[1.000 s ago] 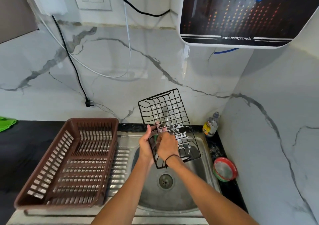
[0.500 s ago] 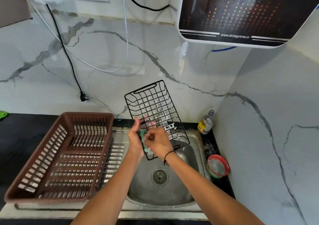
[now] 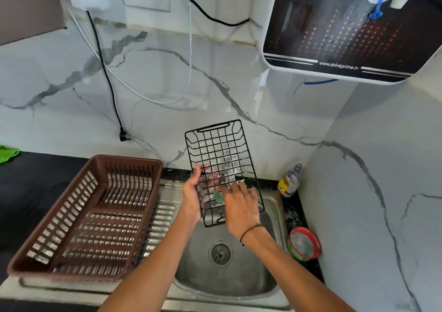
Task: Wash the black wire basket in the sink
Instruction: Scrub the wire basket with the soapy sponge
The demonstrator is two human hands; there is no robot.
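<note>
A black wire basket (image 3: 216, 149) stands tilted on end above the steel sink (image 3: 270, 276), soap film filling some of its squares. My left hand (image 3: 191, 197) grips its left edge, fingers curled through the wires. My right hand (image 3: 240, 204) lies over the lower part of the grid with fingers spread, pressing a green scrub pad (image 3: 218, 197) against the wires. Most of the pad is hidden under that hand. The drain (image 3: 220, 254) sits below the basket.
A brown plastic dish rack (image 3: 71, 218) stands on the drainboard to the left. A small bottle (image 3: 289, 180) and a red-rimmed soap dish (image 3: 303, 243) sit on the ledge at right. A water purifier (image 3: 346, 29) hangs overhead; a loose black plug (image 3: 124, 136) dangles against the wall.
My right hand has slid across and down the grid with the pad, fingers now spread. The basket stands more upright. The left hand's grip stays on the left edge.
</note>
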